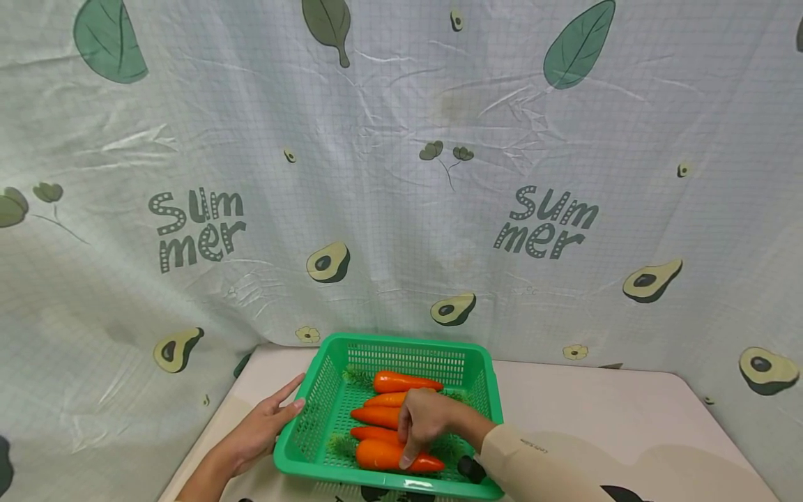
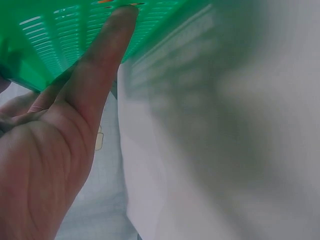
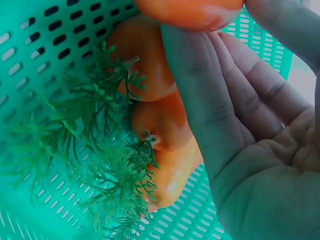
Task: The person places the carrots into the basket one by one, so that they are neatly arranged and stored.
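A green plastic basket (image 1: 389,341) with slotted walls holds several orange carrots in a rough column, some with green feathery tops (image 3: 120,175). My right hand (image 1: 423,422) reaches in from the right. Its thumb and fingers pinch the nearest carrot (image 1: 379,454), which lies at the front of the basket; in the right wrist view this carrot shows at the top edge, by the fingertips. Beyond it lie other carrots, the farthest one (image 1: 404,381) near the back wall. My left hand (image 1: 260,429) touches the basket's left side from outside, fingers extended, one against the slotted wall (image 2: 55,30).
The basket stands on a pale table (image 1: 602,418), near its left edge. Behind and at the sides hangs a light curtain (image 1: 401,230) printed with avocados, leaves and lettering. A small black object (image 1: 470,468) shows beneath the right wrist at the basket's front right corner.
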`<state>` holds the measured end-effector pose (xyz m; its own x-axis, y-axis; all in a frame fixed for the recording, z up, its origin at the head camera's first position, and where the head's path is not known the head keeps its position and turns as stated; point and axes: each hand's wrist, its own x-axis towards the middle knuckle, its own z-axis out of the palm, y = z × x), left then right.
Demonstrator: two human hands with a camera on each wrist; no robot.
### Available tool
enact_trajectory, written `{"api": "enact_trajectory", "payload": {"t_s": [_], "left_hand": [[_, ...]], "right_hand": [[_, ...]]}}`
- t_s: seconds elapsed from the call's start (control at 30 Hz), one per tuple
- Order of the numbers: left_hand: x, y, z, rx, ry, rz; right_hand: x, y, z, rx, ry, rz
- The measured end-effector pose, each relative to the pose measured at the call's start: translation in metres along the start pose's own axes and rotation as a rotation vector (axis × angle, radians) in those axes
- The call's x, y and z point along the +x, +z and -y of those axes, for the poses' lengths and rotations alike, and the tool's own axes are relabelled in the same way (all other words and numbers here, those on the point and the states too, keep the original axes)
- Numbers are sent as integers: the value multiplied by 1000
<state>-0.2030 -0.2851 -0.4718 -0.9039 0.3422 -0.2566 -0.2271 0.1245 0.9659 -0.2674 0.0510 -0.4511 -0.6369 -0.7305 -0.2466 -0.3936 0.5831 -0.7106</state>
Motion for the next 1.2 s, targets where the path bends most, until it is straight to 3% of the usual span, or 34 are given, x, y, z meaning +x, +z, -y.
{"api": "enact_trajectory", "payload": {"t_s": [0.37,0.6,0.9,1.2], "left_hand": [[1,-1,0,-1,-6,-1],[1,-1,0,-6,-8,8],[1,-2,0,-19,-2,23],[0,-1,-1,-17,2,22]], "right_hand": [[-2,2,4,-60,1,10],[-3,3,0,97,-2,16],[-9,-14,-3,233,-74,-124],[-38,-35,-1,364,-82,-261]]}}
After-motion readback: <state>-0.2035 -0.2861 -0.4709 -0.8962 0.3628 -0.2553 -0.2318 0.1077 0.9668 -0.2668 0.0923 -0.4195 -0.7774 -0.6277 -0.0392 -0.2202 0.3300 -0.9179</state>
